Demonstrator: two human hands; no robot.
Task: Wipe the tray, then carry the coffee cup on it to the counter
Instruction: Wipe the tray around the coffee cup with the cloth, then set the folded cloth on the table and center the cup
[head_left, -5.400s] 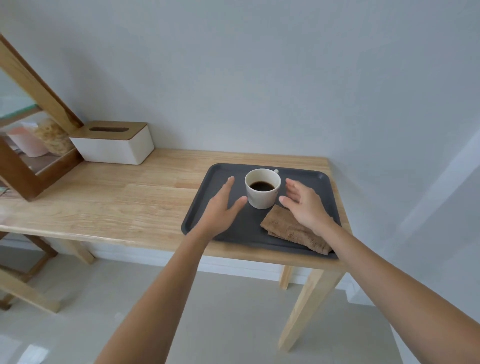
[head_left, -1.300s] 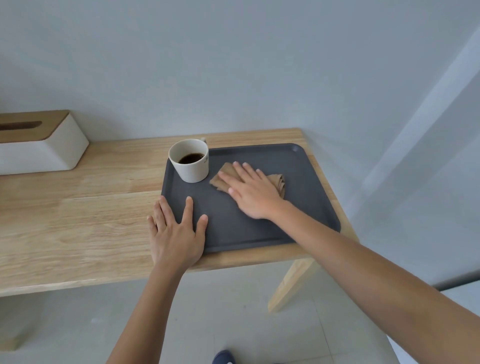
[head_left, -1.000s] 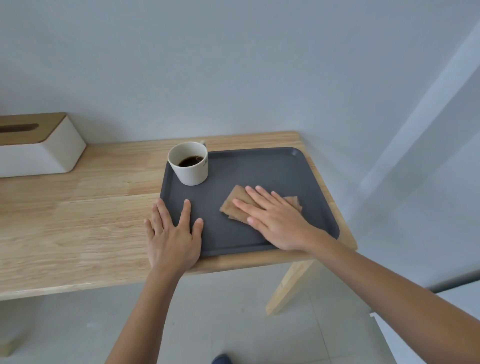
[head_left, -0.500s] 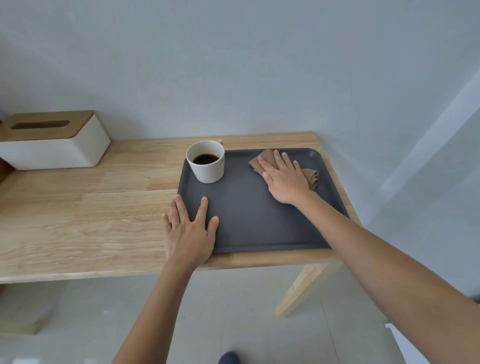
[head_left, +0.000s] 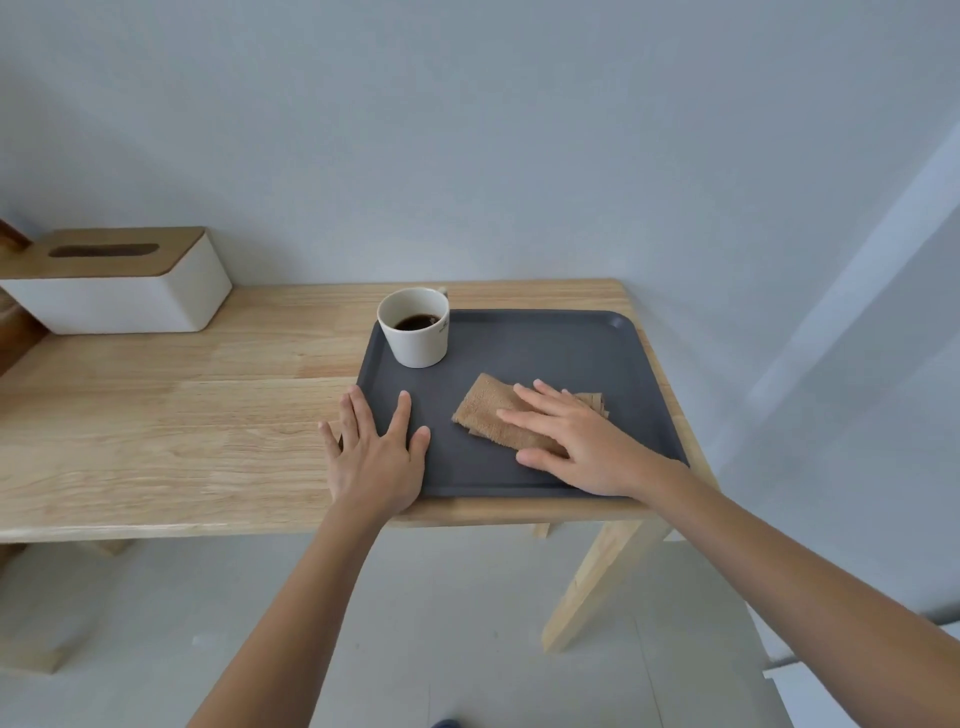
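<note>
I count one dark tray (head_left: 545, 338) in front of me, one white coffee cup (head_left: 415, 335) on it, and one folded brown cloth (head_left: 485, 415). There is one wooden table (head_left: 182, 415) and one tissue box (head_left: 119, 280) on it. Two hands are mine: one left hand (head_left: 376, 457) and one right hand (head_left: 576, 441).
</note>
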